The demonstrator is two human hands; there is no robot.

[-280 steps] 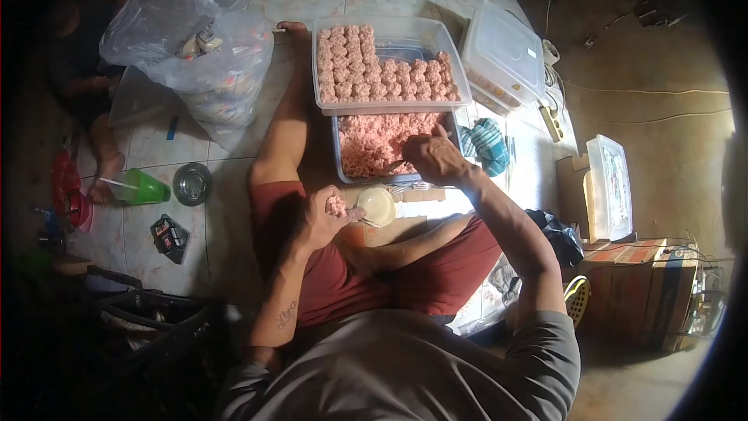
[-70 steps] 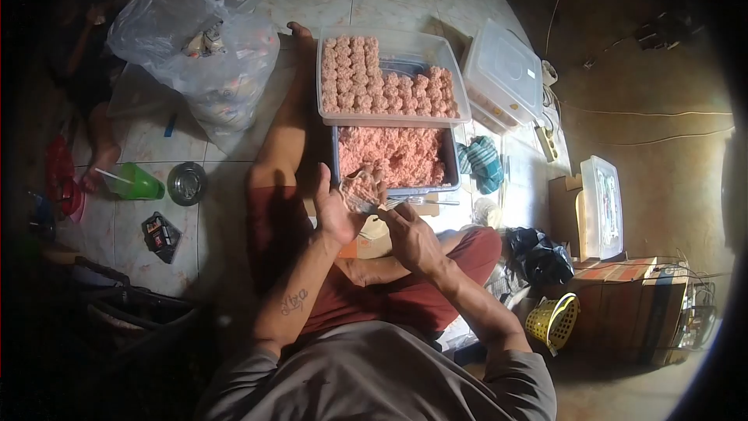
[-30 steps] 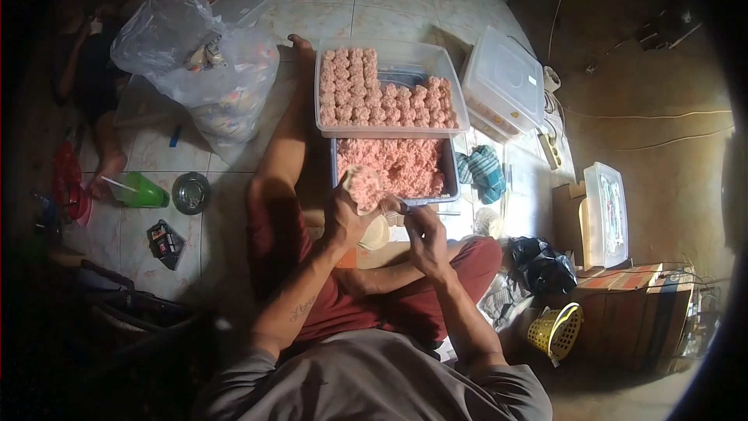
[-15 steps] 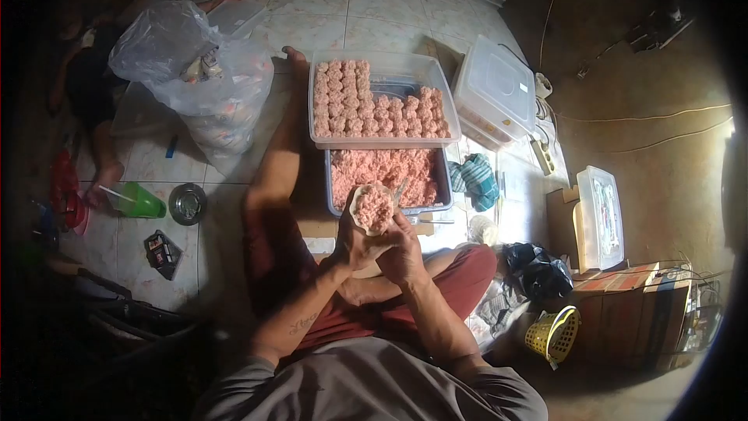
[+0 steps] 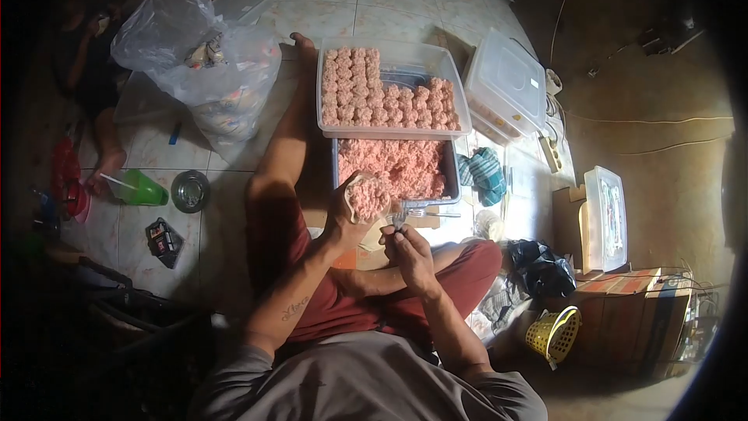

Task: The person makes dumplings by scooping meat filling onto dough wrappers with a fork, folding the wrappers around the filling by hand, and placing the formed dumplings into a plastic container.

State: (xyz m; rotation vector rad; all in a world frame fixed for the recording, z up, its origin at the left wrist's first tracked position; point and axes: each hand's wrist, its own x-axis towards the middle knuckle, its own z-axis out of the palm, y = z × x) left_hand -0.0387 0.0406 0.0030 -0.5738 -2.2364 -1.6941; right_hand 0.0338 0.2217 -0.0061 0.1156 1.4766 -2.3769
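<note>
My left hand (image 5: 344, 220) is closed around a pale round wrapper (image 5: 352, 210) heaped with pink minced filling (image 5: 371, 196). Just to its right and a bit lower, my right hand (image 5: 411, 253) grips a small metal fork (image 5: 399, 217), its head pointing up and away from me. The two hands are apart. Beyond them stands a dark blue tub (image 5: 452, 179) of loose pink mince (image 5: 393, 168). A clear plastic container (image 5: 465, 105) rests over the tub's far part, holding rows of shaped meat pieces (image 5: 351, 90) with a gap at its back right.
Left are a big clear plastic bag (image 5: 234, 82), a green cup (image 5: 146, 188), a round ashtray (image 5: 190, 191) and another person's foot (image 5: 111, 160). Right are a lidded box (image 5: 508, 82), a checked cloth (image 5: 487, 175), a black bag (image 5: 538, 267) and a yellow basket (image 5: 553, 335).
My right hand has drawn away from the wrapper, down and to the right, with the fork. My left hand has tilted the filled wrapper slightly and keeps hold of it.
</note>
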